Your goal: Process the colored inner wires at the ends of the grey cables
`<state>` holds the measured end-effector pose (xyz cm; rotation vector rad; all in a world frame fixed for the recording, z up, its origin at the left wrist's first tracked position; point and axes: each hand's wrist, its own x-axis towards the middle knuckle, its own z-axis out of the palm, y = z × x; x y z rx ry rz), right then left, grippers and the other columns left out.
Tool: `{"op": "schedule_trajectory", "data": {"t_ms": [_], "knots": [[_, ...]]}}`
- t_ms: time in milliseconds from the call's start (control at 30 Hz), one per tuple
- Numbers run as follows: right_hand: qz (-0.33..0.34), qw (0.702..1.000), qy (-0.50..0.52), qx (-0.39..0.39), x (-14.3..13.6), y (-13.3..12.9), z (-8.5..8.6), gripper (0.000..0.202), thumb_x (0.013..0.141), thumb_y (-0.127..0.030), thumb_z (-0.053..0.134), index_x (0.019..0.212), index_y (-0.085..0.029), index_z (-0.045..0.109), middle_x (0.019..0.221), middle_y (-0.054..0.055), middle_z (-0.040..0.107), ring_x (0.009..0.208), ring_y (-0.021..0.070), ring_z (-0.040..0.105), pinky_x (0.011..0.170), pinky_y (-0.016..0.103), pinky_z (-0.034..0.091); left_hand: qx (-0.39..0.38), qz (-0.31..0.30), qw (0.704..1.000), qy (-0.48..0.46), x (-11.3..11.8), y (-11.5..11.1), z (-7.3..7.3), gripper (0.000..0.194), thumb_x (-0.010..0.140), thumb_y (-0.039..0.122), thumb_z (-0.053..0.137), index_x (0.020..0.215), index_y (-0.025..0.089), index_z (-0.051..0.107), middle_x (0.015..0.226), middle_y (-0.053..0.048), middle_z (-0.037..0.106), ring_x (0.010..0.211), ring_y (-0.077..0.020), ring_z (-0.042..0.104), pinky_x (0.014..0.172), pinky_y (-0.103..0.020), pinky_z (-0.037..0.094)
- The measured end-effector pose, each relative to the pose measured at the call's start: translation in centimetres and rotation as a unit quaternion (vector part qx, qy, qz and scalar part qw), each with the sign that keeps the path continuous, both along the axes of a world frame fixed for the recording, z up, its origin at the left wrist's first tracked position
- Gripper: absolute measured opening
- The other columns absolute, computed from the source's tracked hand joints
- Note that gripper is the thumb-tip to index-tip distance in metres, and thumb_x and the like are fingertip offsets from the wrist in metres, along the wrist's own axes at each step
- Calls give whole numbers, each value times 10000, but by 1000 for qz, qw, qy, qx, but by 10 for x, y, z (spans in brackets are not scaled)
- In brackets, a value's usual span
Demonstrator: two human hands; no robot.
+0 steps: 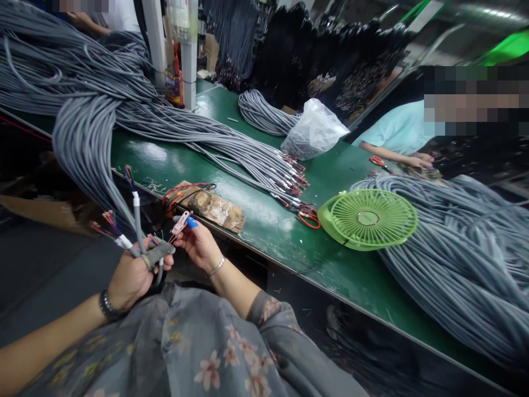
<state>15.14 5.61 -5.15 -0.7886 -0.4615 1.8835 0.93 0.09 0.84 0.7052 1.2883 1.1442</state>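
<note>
The room is busy, w/ a long green table (355,275) and lots of dark cables (285,52) hung up at the back. On my feed, the left hand (134,270) is by the front edge of the table, near the lap. Its fingers are curled tight round a few gray cables (139,231), and the thumb has a gray cover (159,252) on. Small colored wires (109,220) poke out of the cable ends, past white bands. The right hand (202,245) is just beside it, w/ fingers pinched shut on a little pink tool (181,223); one finger has a blue wrap (192,222). A thin wire goes b/w the two hands, but I can't tell if the tool touches it. Just past the right hand, a wood block (219,207) sits at the table edge, w/ red + black wires on it. A big heap of gray cable (86,127) hangs over the edge on the L side, and another pile (463,259) is on the R. A green fan (367,218) lies b/w, w/ orange scissors (308,216) next to it. Farther back there's a white bag (314,129), plus a co-worker (392,129) in a light blue top.
</note>
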Motion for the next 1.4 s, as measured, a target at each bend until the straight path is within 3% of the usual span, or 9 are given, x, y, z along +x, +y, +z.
{"op": "schedule_trajectory", "data": {"t_ms": [267, 500, 700, 967, 1233, 1400], "knots": [[-11, 1000, -25, -12, -1, 2, 7, 431, 901, -575, 961, 886, -208, 736, 739, -17, 725, 629, 124, 613, 589, 226, 569, 4, 41, 999, 0, 13, 4, -1, 456, 344, 435, 1060, 584, 217, 740, 513, -2, 707, 474, -143, 625, 463, -230, 424], [-152, 977, -129, 69, -8, 0, -9, 579, 874, -746, 887, 709, -241, 657, 599, -55, 602, 567, 124, 517, 597, 258, 515, -7, 51, 999, 5, 15, 5, 1, 433, 331, 442, 1033, 565, 208, 755, 489, -13, 705, 449, -134, 620, 451, -216, 393], [-33, 998, -38, 41, -9, 3, -5, 551, 887, -745, 900, 803, -229, 725, 701, -3, 689, 638, 168, 600, 647, 313, 593, -2, 37, 999, 4, 14, 5, -3, 445, 361, 447, 1041, 596, 205, 750, 489, -14, 711, 446, -143, 642, 459, -220, 406], [-67, 997, 17, -41, -15, 7, 3, 395, 921, -540, 961, 837, -215, 754, 751, 5, 721, 732, 177, 657, 676, 271, 591, 15, 26, 999, 10, 11, 5, -10, 406, 404, 437, 1019, 599, 210, 744, 499, -13, 717, 444, -149, 633, 450, -234, 399], [2, 999, 9, -32, -6, -2, 8, 618, 1026, -811, 701, 839, -221, 720, 772, 27, 733, 677, 171, 635, 634, 263, 574, 27, 30, 999, 12, 4, -2, -13, 324, 449, 375, 972, 628, 215, 754, 524, -32, 736, 455, -175, 651, 454, -247, 388], [37, 999, -5, -5, 2, -2, 6, 537, 1044, -725, 739, 862, -220, 710, 810, 19, 742, 671, 151, 622, 636, 247, 591, 27, 41, 999, 12, 0, -4, -13, 384, 431, 399, 1008, 633, 224, 733, 512, -18, 728, 458, -191, 664, 462, -253, 398]]}}
